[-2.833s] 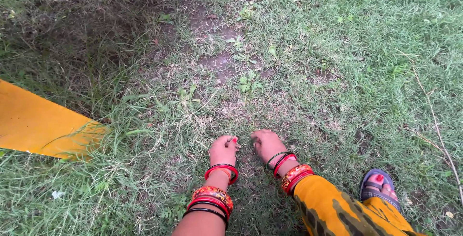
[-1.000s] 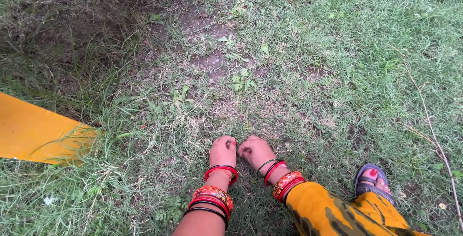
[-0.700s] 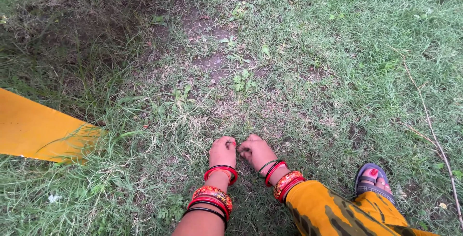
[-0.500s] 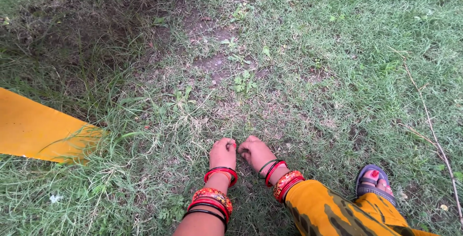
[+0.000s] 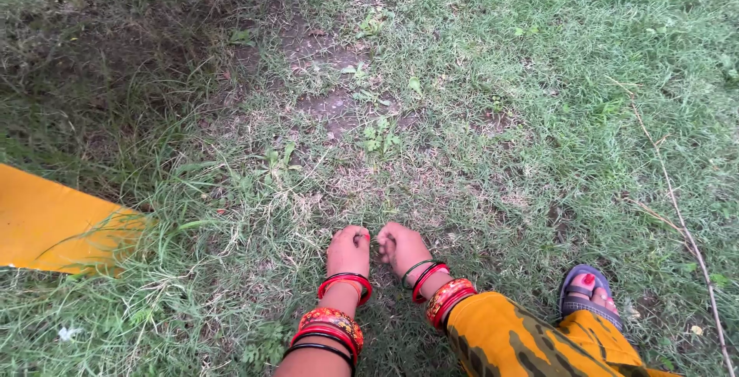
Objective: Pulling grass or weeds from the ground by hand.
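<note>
Both fists, left hand (image 5: 348,250) and right hand (image 5: 402,247), stay clamped on grass (image 5: 369,215) at 6 o'clock, drawn slightly nearer since; yellow sheet (image 5: 54,227) at 9 o'clock.

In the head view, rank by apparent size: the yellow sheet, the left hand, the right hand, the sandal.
1. yellow sheet, largest by far, though cut off by the picture's edge.
2. left hand and right hand, both fisted in the grass; they look alike, so no ranking.
3. sandal, partly hidden by cloth, so unsure.
</note>
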